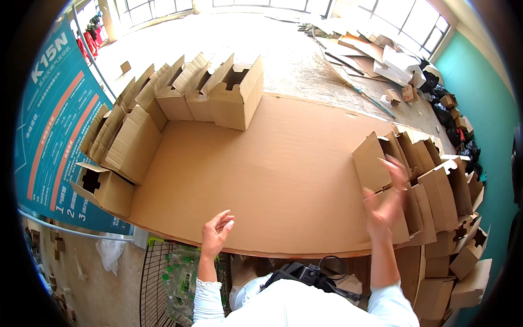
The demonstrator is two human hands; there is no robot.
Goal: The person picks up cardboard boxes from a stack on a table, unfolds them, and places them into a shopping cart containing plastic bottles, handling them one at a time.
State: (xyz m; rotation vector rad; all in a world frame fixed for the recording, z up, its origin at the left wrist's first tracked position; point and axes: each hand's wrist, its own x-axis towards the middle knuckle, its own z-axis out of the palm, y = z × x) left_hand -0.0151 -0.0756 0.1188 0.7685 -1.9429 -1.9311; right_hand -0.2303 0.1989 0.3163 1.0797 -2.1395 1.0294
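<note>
Head view: upright carton (pixel 370 162) stands just ahead-left of the nearer right hand (pixel 388 206), blurred, fingers spread, no hold visible; left hand (pixel 217 233), half-curled, empty, well apart.

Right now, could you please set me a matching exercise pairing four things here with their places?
1. Left hand
2. Right hand
3. Straw broom
4. Green-capped plastic bottles

A. On the floor, beyond the cardboard sheet
B. Inside the black wire cart
C. Over the sheet's near edge
D. By the cardboard boxes on the right

Pairs: 1-C, 2-D, 3-A, 4-B.
</note>
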